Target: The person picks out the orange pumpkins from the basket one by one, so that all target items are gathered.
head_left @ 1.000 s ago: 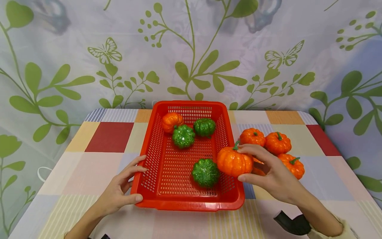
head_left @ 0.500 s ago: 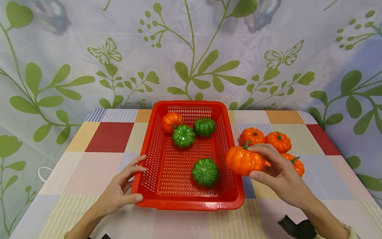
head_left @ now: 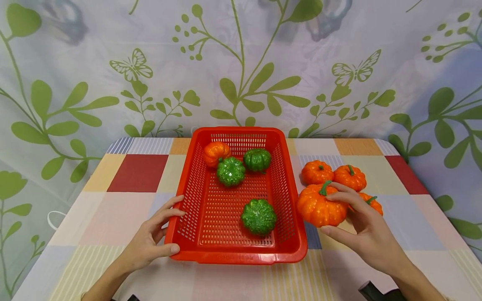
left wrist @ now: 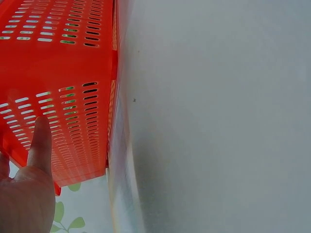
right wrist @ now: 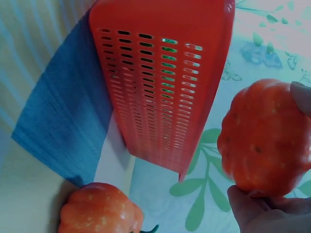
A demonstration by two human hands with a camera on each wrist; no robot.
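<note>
My right hand (head_left: pixel 370 230) pinches an orange toy pumpkin (head_left: pixel 320 207) with a green stem, held up just outside the right rim of the red perforated basket (head_left: pixel 237 258). In the right wrist view this pumpkin (right wrist: pixel 265 138) hangs beside the basket wall (right wrist: pixel 150 87), thumb beneath it. My left hand (head_left: pixel 148 238) holds the basket's left edge, two fingertips over the rim and the thumb at the near corner. One finger (left wrist: pixel 41 145) presses the outer wall in the left wrist view. Inside lie an orange pumpkin (head_left: pixel 216 154) and green ones (head_left: pixel 231 171), (head_left: pixel 257 160), (head_left: pixel 258 217).
Right of the basket, more orange pumpkins stand on the patchwork tablecloth (head_left: pixel 137 171): one (head_left: pixel 316 172) at the back, another (head_left: pixel 350 177) beside it, and a third (head_left: pixel 370 202) partly behind my right hand. A leaf-patterned curtain (head_left: pixel 241 62) hangs behind the table.
My right hand has moved right with the orange pumpkin, from over the basket's right rim to just outside it. The left hand and the basket have stayed in place.
</note>
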